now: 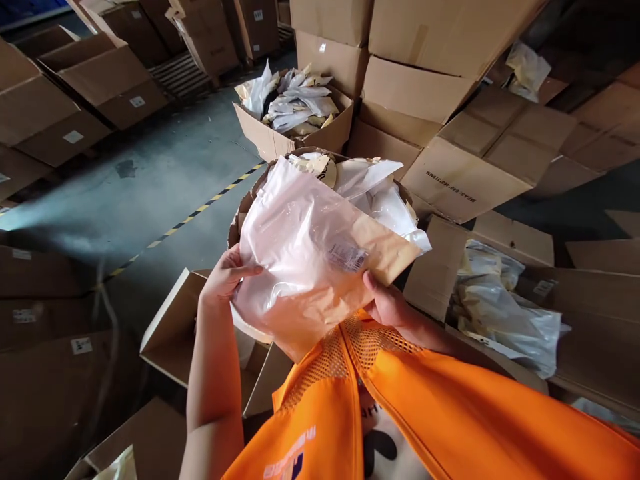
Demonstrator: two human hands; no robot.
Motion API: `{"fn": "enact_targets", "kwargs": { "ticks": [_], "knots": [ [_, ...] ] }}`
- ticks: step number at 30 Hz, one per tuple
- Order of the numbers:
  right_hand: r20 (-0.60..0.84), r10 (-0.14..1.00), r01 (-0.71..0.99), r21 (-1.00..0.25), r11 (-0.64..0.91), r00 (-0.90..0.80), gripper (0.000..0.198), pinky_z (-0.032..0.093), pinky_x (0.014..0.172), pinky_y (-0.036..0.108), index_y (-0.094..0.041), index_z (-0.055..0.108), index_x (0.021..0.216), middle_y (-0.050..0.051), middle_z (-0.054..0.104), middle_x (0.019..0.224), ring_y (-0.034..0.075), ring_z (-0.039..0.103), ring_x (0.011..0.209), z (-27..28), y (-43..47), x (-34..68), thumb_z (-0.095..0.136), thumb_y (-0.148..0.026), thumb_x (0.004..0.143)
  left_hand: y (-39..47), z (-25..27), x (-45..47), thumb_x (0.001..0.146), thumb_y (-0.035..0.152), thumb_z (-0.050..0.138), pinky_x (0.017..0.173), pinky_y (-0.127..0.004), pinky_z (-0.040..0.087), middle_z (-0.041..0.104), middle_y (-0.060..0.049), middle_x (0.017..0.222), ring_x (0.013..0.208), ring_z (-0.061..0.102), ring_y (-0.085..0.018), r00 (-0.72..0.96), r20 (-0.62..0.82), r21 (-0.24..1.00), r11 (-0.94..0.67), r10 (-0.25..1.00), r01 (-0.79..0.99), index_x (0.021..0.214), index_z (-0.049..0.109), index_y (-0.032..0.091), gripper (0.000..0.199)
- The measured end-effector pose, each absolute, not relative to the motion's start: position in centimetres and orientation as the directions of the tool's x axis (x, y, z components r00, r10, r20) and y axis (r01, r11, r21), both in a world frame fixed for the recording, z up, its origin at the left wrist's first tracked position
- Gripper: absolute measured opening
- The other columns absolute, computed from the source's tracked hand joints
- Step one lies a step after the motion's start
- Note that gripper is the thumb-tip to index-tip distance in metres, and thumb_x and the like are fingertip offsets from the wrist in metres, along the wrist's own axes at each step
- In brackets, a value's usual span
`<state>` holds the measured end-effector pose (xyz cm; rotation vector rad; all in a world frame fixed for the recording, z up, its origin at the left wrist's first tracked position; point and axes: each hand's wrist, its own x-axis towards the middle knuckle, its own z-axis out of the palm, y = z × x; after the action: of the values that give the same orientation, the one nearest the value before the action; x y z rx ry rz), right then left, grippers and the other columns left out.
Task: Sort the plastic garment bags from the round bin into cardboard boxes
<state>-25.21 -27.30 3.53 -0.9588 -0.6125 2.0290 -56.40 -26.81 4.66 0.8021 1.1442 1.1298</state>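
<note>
A clear plastic bag [295, 233] with a flat, pale and tan item inside is stretched between my two hands in front of my chest. A printed label with a barcode [347, 255] shows on its right part. My left hand [226, 272] pinches the bag's left edge, thumb on top. At the lower right edge, my right hand [384, 300] grips it with the thumb over the front; its other fingers are hidden beneath. Just beyond the bag stands an open carton [235, 223] filled with similar plastic bags [370, 180], partly covered by the one I hold.
Another open carton [270, 141] of plastic bags stands farther back. To my right, an open box [430, 267] holds more bags [505, 300]. Large cartons [415, 40] are stacked behind. Yellow-black floor tape [190, 217] crosses the floor at left. An open box [170, 327] sits near my left arm.
</note>
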Motion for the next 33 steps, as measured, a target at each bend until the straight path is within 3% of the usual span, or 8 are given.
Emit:
{"fn": "enact_targets", "kwargs": {
  "ticks": [9,14,18,21,25,28,31,33],
  "knots": [
    [-0.473,0.776,-0.471,-0.617,-0.630,-0.417,0.056,0.060,0.093,0.043,-0.023,0.076,0.098,0.005,0.079,0.099,0.029,0.074,0.101,2.0,-27.7,-25.3,0.090,-0.062,0.060,-27.8,2.7,-56.7,0.058,0.027,0.093,0.064,-0.035,0.062,0.078,-0.008,0.081,0.067,0.073,-0.025,0.027,-0.357,0.900,0.352,0.934,-0.257,0.096,0.076,0.015,0.043],
    [-0.478,0.640,-0.327,-0.584,-0.743,-0.602,0.058,0.057,0.093,0.044,-0.018,0.076,0.099,0.009,0.078,0.103,0.029,0.074,0.099,0.4,-27.6,-25.5,0.085,-0.064,0.065,-29.1,2.2,-55.6,0.061,0.036,0.092,0.058,-0.031,0.057,0.070,-0.002,0.066,0.058,0.067,-0.021,-0.088,-0.398,0.899,0.370,0.913,-0.233,0.088,0.074,0.017,0.037],
    [-0.395,0.818,-0.316,-0.781,-0.539,-0.418,0.050,0.049,0.107,0.044,-0.023,0.076,0.107,0.003,0.076,0.115,0.027,0.068,0.114,-1.4,-26.3,-26.5,0.086,-0.053,0.069,-28.9,2.2,-52.7,0.063,0.042,0.090,0.044,-0.022,0.041,0.048,0.006,0.049,0.043,0.045,-0.009,-0.118,-0.370,0.928,0.363,0.921,-0.079,0.061,0.058,0.018,0.040],
    [-0.404,0.878,-0.294,-0.832,-0.470,-0.258,0.052,0.049,0.107,0.043,-0.021,0.076,0.109,0.004,0.076,0.116,0.028,0.067,0.115,-2.5,-25.4,-26.7,0.085,-0.053,0.069,-28.2,1.8,-51.4,0.070,0.048,0.084,0.041,-0.022,0.031,0.039,0.008,0.046,0.041,0.034,-0.007,-0.121,-0.319,0.943,0.327,0.940,0.059,0.063,0.056,0.019,0.041],
    [-0.429,0.901,-0.335,-0.840,-0.427,-0.073,0.053,0.055,0.101,0.037,-0.019,0.074,0.107,0.003,0.077,0.110,0.025,0.070,0.109,-3.6,-24.7,-24.3,0.088,-0.048,0.065,-27.6,0.4,-52.2,0.077,0.049,0.077,0.061,-0.027,0.049,0.069,-0.002,0.079,0.071,0.064,-0.018,-0.265,-0.152,0.939,0.222,0.952,0.262,0.095,0.070,0.020,0.035],
    [-0.448,0.879,-0.458,-0.824,-0.335,0.163,0.042,0.060,0.092,0.034,-0.022,0.072,0.099,0.000,0.077,0.100,0.022,0.073,0.098,-4.2,-23.5,-20.7,0.089,-0.041,0.065,-28.5,-0.9,-53.1,0.076,0.045,0.079,0.092,-0.037,0.052,0.071,-0.006,0.122,0.115,0.064,-0.028,-0.449,-0.016,0.924,0.185,0.893,0.335,0.115,0.069,0.026,0.045],
    [-0.438,0.837,-0.616,-0.771,-0.162,0.329,0.036,0.065,0.080,0.035,-0.024,0.068,0.089,-0.003,0.076,0.085,0.021,0.075,0.085,-4.1,-22.3,-16.2,0.091,-0.033,0.062,-29.7,-2.3,-53.6,0.076,0.044,0.080,0.105,-0.045,0.047,0.069,-0.001,0.130,0.131,0.057,-0.030,-0.528,-0.101,0.935,0.262,0.843,0.239,0.113,0.068,0.035,0.040],
    [-0.451,0.793,-0.667,-0.741,-0.078,0.409,0.033,0.066,0.075,0.032,-0.024,0.066,0.084,-0.005,0.075,0.079,0.018,0.074,0.077,-3.7,-22.2,-13.1,0.091,-0.024,0.062,-29.4,-3.3,-54.0,0.078,0.046,0.077,0.106,-0.046,0.047,0.073,0.005,0.120,0.132,0.057,-0.028,-0.454,-0.241,0.914,0.358,0.858,0.190,0.107,0.067,0.040,0.031]
  ]
}}
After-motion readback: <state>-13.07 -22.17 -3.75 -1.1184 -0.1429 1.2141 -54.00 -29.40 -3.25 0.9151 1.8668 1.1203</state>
